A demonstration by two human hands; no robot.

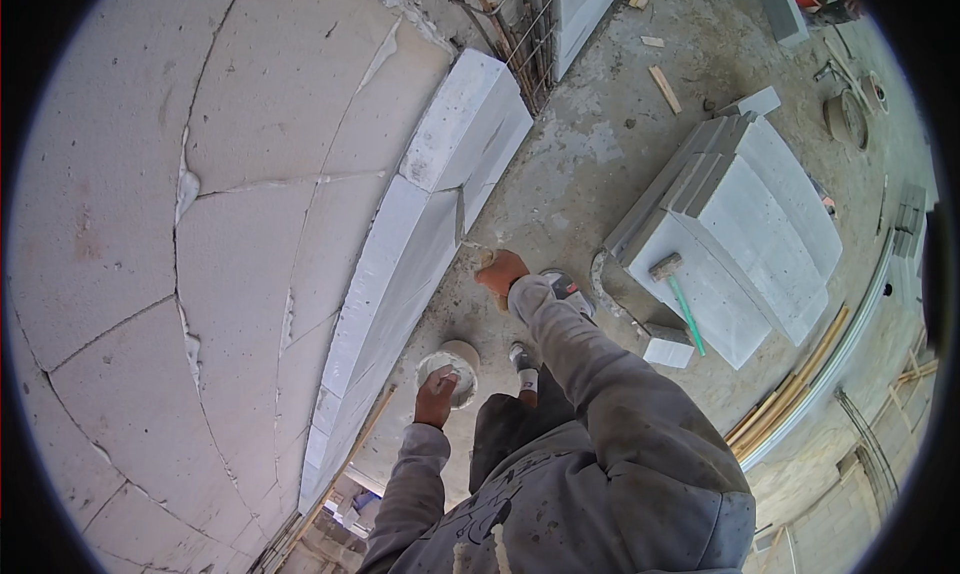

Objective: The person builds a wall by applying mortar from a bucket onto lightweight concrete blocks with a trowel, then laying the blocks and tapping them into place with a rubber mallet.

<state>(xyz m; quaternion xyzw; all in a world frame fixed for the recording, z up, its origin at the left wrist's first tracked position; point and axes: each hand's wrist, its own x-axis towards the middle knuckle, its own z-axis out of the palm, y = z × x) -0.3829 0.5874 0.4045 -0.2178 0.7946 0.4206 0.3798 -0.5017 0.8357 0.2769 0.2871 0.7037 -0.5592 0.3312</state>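
Note:
My left hand (435,396) is closed on the rim of a round bucket (474,352) that holds pale, wet mortar. Farther forward, my right hand (502,272) is wrapped around what looks like a small trowel (478,245), mostly hidden by the fingers. Its mortar-smeared end points at the side of a low row of white blocks (430,239), close to an upright joint between two of them. Whether it touches the blocks I cannot tell.
A stack of white blocks (740,224) stands to the right, with a green-handled mallet (682,299) on it. At left rises a large block wall (250,234) with mortar in its joints. Steel bars (525,39) stand beyond the row. Long poles (795,389) lie at lower right.

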